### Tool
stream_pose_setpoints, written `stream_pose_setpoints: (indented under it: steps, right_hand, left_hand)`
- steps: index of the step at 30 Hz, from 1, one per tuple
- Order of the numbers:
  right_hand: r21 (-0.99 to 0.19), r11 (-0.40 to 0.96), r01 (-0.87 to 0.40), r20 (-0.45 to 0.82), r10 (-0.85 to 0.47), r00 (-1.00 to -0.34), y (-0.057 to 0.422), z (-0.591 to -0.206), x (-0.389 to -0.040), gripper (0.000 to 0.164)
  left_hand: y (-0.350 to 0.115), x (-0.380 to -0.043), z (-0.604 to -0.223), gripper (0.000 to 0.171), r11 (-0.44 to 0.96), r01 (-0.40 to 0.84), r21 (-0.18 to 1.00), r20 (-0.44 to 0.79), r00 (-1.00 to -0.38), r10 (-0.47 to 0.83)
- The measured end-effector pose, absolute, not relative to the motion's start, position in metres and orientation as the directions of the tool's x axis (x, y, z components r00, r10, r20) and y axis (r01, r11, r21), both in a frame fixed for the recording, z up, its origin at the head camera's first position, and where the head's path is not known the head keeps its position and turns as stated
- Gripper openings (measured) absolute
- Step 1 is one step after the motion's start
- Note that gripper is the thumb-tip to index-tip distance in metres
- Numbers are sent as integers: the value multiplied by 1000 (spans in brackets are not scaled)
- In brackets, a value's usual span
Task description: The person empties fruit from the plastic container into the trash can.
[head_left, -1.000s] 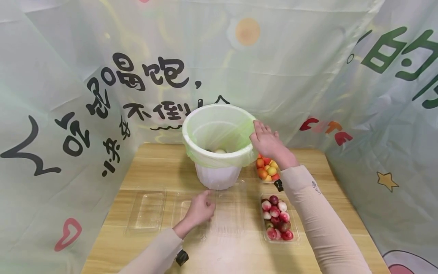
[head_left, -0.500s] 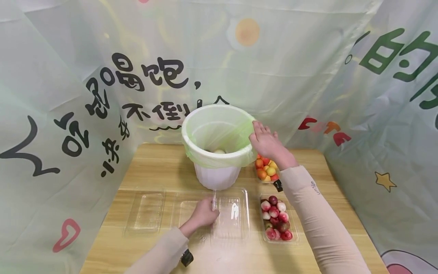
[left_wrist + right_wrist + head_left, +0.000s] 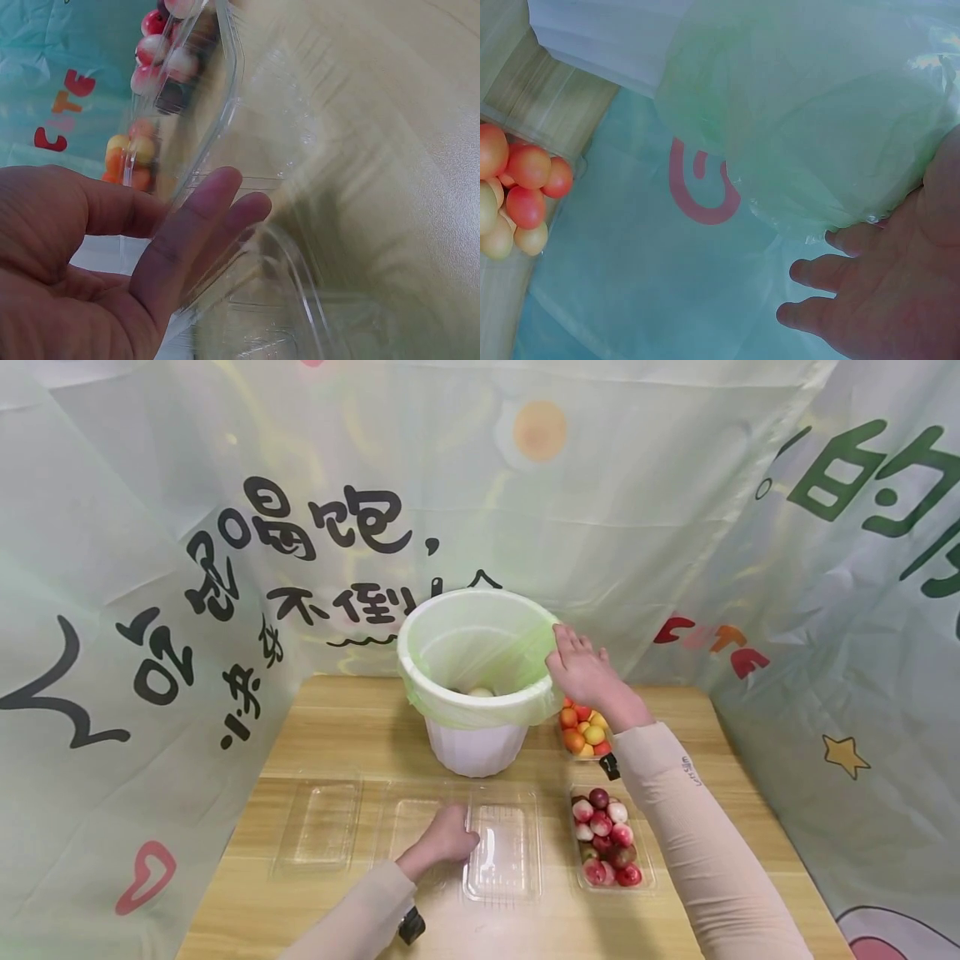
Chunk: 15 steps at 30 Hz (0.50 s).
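On the wooden table (image 3: 352, 727), my left hand (image 3: 446, 835) pinches one clear tray (image 3: 502, 864), just rightward; my right hand (image 3: 583, 672), fingers straight, touches one bin (image 3: 477, 750).

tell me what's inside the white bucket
Inside the white bucket are a thin green liner and, low down, a pale round thing, only its upper part showing. The near rim covers the rest, so anything else at the bottom can't be seen.

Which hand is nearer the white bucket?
Right. The right hand touches the white bucket at its rim; the left hand is in front of it, pinching a clear tray.
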State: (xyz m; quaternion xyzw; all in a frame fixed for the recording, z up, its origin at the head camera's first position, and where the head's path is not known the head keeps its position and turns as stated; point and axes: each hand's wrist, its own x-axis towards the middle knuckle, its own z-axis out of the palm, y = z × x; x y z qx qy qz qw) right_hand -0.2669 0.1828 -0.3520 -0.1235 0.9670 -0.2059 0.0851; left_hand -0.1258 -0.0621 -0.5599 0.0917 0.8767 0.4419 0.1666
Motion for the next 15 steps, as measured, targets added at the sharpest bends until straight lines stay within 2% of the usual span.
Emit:
stream_pose_setpoints:
  steps: [15]
  right_hand:
    - [-421, 884, -204, -112, -274, -955, 184, -351, -267, 70]
  left_hand:
    - [-57, -123, -557, 63, 635, -15, 772, -244, -930, 275]
